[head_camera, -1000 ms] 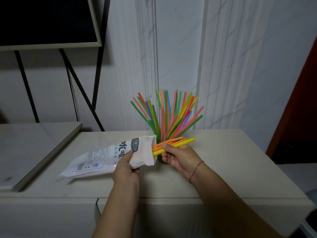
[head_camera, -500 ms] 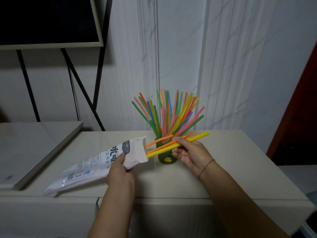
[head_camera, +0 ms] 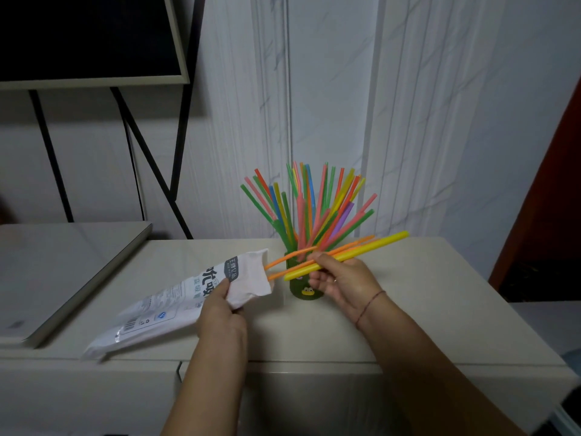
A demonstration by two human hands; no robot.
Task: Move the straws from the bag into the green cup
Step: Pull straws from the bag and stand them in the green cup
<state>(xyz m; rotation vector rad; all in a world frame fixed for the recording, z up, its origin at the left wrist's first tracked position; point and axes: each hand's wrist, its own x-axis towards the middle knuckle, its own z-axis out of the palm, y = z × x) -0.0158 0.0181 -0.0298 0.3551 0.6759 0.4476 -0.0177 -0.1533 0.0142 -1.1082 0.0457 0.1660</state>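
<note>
a person's left hand (head_camera: pixel 220 313), in the lower middle of the frame, grips a white printed plastic bag (head_camera: pixel 176 297) just behind its open mouth, with thumb and fingers curled round it. the bag's closed end rests on the pale countertop (head_camera: pixel 424 309) toward the lower left.

the right hand (head_camera: pixel 342 281), at centre, pinches a small bunch of straws (head_camera: pixel 361 248) between its thumb and curled fingers. the bunch is one thick yellow straw and a few thin orange ones. it lies nearly level, rising to the right, with its left ends at the bag's mouth. whether the orange tips are clear of the bag cannot be told.

just behind the right hand stands the green cup (head_camera: pixel 303 292), partly hidden, holding a wide fan of coloured straws (head_camera: pixel 311 209).

the straws look very light, smooth and hollow, so they will likely bend and slide past one another. a firm pinch near the middle should keep the bunch together. the crowded cup looks light and top-heavy, so the ends will need feeding gently into a gap.

a dark panel on a black stand (head_camera: pixel 88 36) fills the upper left of the frame.
</note>
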